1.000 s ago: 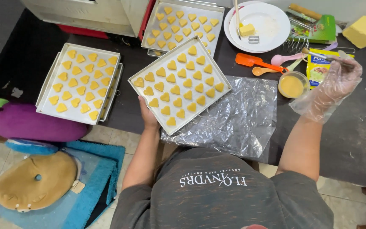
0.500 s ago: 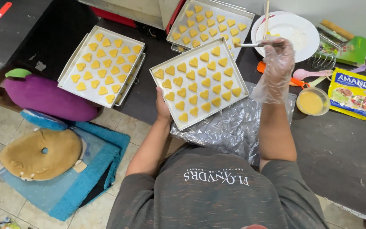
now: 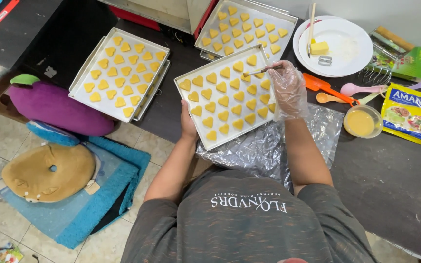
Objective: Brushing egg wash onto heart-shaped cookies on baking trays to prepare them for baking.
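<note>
At the table's (image 3: 395, 195) near edge, the left hand (image 3: 188, 127) grips the cookie tray (image 3: 194, 125) to steady it while the gloved right hand's (image 3: 288, 90) fingers (image 3: 279, 73) pinch a small brush (image 3: 260, 71) over the heart-shaped cookies (image 3: 224, 101).

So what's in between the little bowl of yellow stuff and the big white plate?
In the head view, an orange spatula, a pink spoon and a small orange spoon lie between the bowl and the white plate.
</note>
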